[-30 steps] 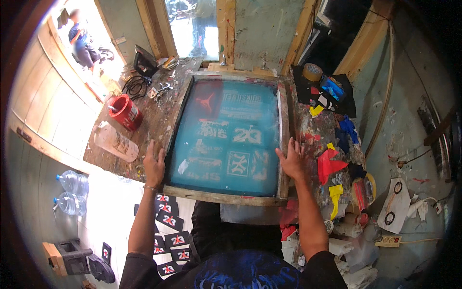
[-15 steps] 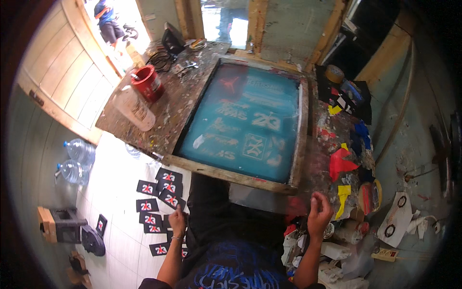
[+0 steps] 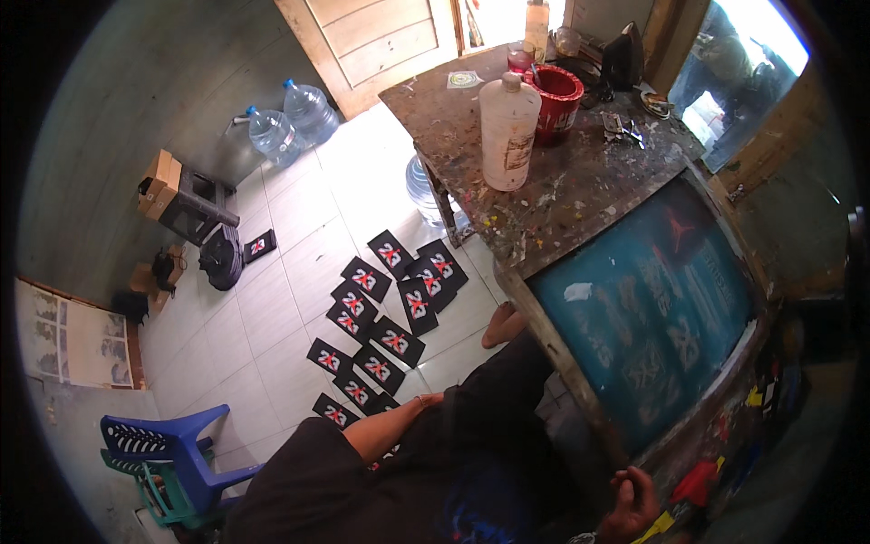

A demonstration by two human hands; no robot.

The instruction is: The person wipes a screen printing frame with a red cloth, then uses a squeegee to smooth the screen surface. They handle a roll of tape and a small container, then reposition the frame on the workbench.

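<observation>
My left hand (image 3: 430, 400) is down beside my dark-clothed thigh, its fingers hidden, so what it holds cannot be seen. Near it, several black rectangular pieces (image 3: 396, 341) with a white and red print lie on the white tiled floor, some overlapping. My right hand (image 3: 632, 503) is at the near lower corner of a framed printing screen (image 3: 625, 317), its fingers loosely curled and apart, with nothing seen in them. The screen has teal mesh with pale designs and a reddish patch, and rests on the paint-stained table (image 3: 580, 195).
A whitish plastic bottle (image 3: 509, 136) and a red pot (image 3: 556, 102) stand on the table. Large water bottles (image 3: 275, 138) stand by the wall. A blue plastic chair (image 3: 186, 444) is at the lower left, and a black stool (image 3: 195, 204) bears a cardboard box (image 3: 161, 186).
My view has swung left toward the floor. A black printed piece was at my left hand before; now that hand's fingers are hidden. My right hand stays near the screen's corner.
</observation>
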